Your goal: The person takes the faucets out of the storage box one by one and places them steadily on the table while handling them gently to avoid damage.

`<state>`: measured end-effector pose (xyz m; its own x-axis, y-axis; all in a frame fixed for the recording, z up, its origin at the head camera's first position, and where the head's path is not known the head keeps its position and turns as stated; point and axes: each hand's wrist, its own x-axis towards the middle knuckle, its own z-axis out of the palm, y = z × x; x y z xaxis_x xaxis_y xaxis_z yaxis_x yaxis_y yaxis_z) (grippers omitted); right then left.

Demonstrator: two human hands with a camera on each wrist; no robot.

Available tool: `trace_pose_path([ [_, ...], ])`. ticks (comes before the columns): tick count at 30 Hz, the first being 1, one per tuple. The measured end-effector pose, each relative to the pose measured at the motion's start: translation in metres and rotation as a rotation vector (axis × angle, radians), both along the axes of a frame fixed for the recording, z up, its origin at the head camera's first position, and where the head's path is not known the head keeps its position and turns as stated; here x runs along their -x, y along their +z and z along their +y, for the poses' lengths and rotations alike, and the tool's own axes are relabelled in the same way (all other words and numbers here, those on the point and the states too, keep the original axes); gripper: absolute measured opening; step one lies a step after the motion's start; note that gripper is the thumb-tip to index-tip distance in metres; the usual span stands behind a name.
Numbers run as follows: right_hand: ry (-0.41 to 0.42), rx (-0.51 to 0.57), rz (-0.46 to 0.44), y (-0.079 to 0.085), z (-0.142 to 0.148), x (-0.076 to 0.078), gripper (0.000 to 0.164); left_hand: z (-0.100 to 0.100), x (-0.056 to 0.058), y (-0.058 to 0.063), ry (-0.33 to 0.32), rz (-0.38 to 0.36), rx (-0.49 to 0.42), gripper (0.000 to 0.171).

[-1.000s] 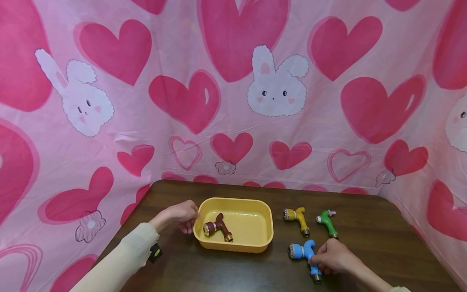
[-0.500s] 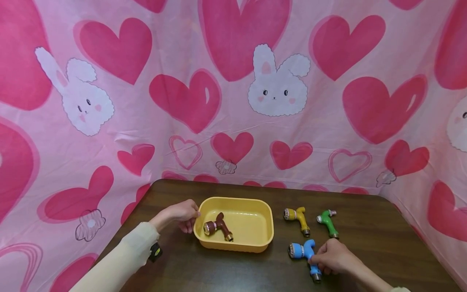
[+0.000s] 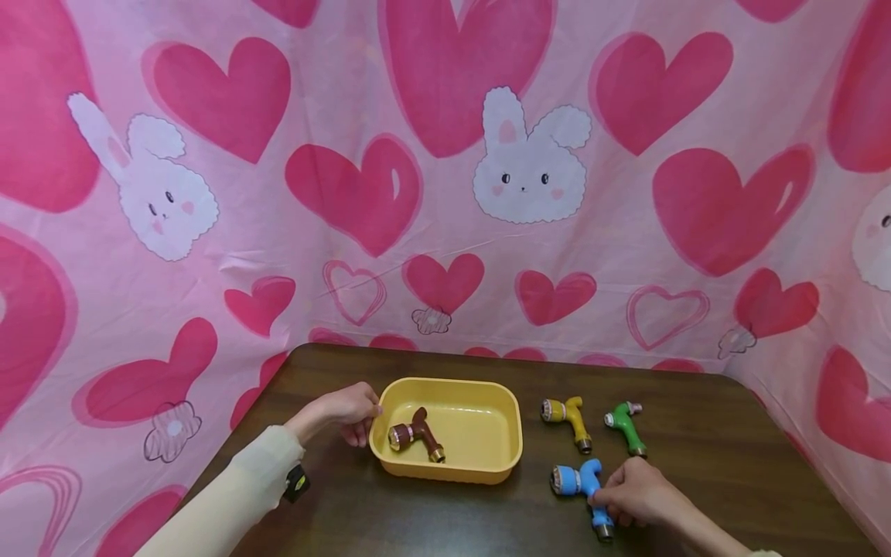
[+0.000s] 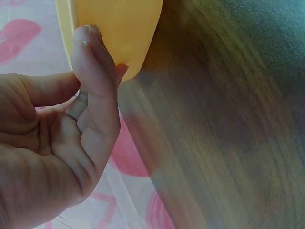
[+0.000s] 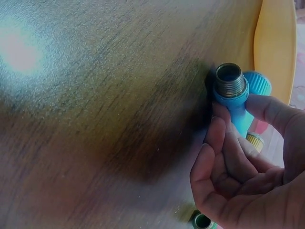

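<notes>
My left hand (image 3: 351, 411) pinches the left rim of a yellow plastic basin (image 3: 480, 433); the left wrist view has thumb and fingers at the basin's wall (image 4: 119, 33). Inside the basin, toward its left, lies a brown tap (image 3: 418, 435) with a brass threaded end. To the right, my right hand (image 3: 636, 491) holds a blue tap (image 3: 588, 480) by its stem, between thumb and fingers. In the right wrist view the blue tap's threaded metal end (image 5: 229, 81) faces the camera. Part of its stem is hidden behind the fingers.
Behind the right hand lie a yellow tap (image 3: 575, 422) and a green tap (image 3: 626, 427) on the dark wooden table (image 3: 390, 518). A pink cloth (image 3: 445, 193) with hearts and rabbits hangs around the table's back and sides.
</notes>
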<state>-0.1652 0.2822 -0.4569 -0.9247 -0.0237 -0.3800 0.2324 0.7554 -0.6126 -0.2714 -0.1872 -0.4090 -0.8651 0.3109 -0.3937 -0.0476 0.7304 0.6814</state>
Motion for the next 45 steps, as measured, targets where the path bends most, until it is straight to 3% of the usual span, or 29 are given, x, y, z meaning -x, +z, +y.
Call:
trace_pose_path([
  [13,0.007,0.005,0.009,-0.001,0.000,-0.001,0.026,0.001,-0.001,0.000,0.005,-0.001,-0.012,0.028],
  [26,0.092,0.043,-0.020,-0.019,0.016,0.012,0.026,-0.002,0.001,0.001,-0.027,0.017,0.004,0.027],
  [29,0.113,0.058,-0.047,-0.014,0.015,0.011,0.025,-0.002,0.001,0.000,-0.023,0.017,0.002,0.028],
  [37,0.097,0.045,-0.007,0.002,0.009,0.002,0.026,-0.002,0.002,0.001,-0.025,0.014,0.011,0.027],
  [45,0.114,0.022,0.011,0.009,0.012,0.000,0.030,-0.002,0.002,0.000,-0.023,0.013,0.016,0.027],
])
